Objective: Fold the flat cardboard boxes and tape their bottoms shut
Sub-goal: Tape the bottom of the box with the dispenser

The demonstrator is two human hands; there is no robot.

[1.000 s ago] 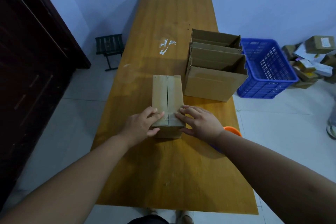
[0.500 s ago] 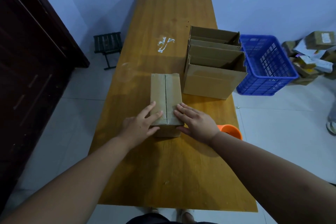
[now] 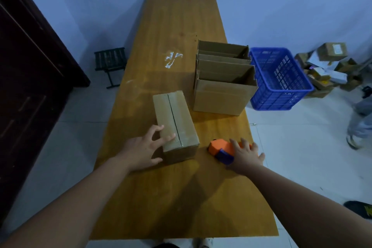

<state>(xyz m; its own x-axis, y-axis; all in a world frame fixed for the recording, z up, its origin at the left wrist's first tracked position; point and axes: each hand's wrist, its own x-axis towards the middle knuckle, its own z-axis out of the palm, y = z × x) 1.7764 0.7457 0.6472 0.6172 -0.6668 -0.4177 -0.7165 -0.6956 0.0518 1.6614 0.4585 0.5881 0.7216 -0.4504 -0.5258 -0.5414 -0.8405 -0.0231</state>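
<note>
A small folded cardboard box [image 3: 171, 115] stands on the wooden table [image 3: 181, 197] with its closed flaps up, a seam running along the middle. My left hand [image 3: 144, 148] holds its near left corner, fingers spread on the top and thumb against the near side. To the right lies an orange and blue tape dispenser [image 3: 220, 150]. My right hand [image 3: 246, 154] rests on it with fingers laid over its far end near the table's right edge.
Three open folded boxes [image 3: 221, 96] stand in a row at the table's right side. A blue plastic crate [image 3: 281, 86] sits on the floor beyond them, with piled parcels [image 3: 330, 66] behind. A small dark stool [image 3: 110, 62] stands at the left. A person's leg [image 3: 360, 123] is at the far right.
My right hand left the box top and moved right onto the tape dispenser. My left hand stays on the box, which has turned slightly. The camera has tilted.
</note>
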